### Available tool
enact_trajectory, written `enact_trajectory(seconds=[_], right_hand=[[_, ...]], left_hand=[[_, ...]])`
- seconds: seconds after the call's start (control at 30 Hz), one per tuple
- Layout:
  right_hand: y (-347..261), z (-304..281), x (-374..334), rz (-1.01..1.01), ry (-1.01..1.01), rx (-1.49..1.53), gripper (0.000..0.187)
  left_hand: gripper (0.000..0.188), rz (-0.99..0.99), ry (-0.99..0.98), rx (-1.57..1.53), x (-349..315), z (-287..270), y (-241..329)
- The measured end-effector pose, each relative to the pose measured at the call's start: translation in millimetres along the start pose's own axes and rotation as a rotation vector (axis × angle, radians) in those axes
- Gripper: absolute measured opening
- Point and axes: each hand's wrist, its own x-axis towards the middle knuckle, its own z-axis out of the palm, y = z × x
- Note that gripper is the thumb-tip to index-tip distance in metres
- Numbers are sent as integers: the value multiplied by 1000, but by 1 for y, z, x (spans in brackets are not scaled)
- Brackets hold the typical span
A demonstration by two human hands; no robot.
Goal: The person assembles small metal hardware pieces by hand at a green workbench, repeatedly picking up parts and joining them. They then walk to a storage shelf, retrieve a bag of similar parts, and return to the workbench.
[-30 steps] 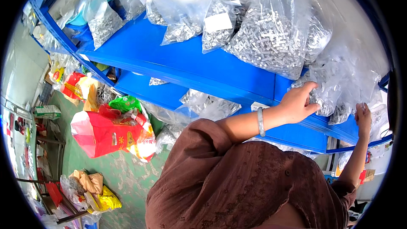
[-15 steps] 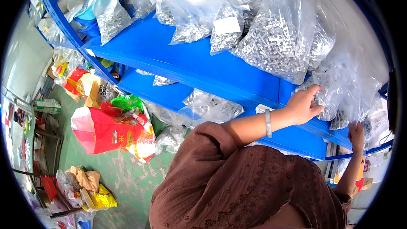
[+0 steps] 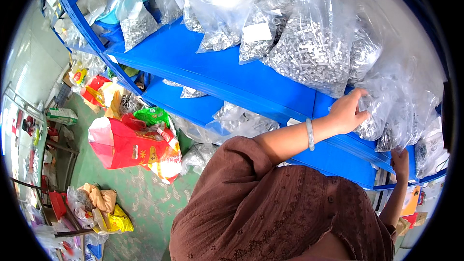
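Note:
My left hand point(image 3: 347, 112), with a pale bangle point(image 3: 310, 134) at the wrist, is at the right end of the blue shelf. Its thumb and fingers curve round the left side of a clear plastic bag point(image 3: 369, 126) of small shiny metal parts; some fingertips are hidden by the bag. Lower and farther right, my right hand point(image 3: 400, 161) is closed at the bottom edge of a neighbouring plastic bag point(image 3: 389, 140) with darker metal parts. Its fingertips are partly covered by the plastic. To the left of my left hand stands a large clear bag point(image 3: 309, 50) full of small metal pieces.
More bags of metal parts line the blue shelf point(image 3: 193, 65), one with a white label point(image 3: 257, 32). Beneath, a lower shelf point(image 3: 176, 101) carries further bags. A red sack point(image 3: 121, 145) and a yellow bag point(image 3: 118, 220) are on the left, over green floor point(image 3: 145, 208).
The view has shifted slightly, moving the shelf's left end rightward. My right hand sits a little lower and more to the left. My left hand stays at the same bag.

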Motion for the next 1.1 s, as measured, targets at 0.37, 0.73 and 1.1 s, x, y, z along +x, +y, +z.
enact_trajectory(seconds=[0.37,0.73,1.1], right_hand=[[13,3,6,-42,-88,102,8],[17,4,1,-360,-59,-96,19],[30,4,-10,-379,-3,74,19]], left_hand=[[57,-31,96,33,18,15,8],[44,-23,111,-106,29,28,-9],[45,-101,201,-102,24,39,11]])
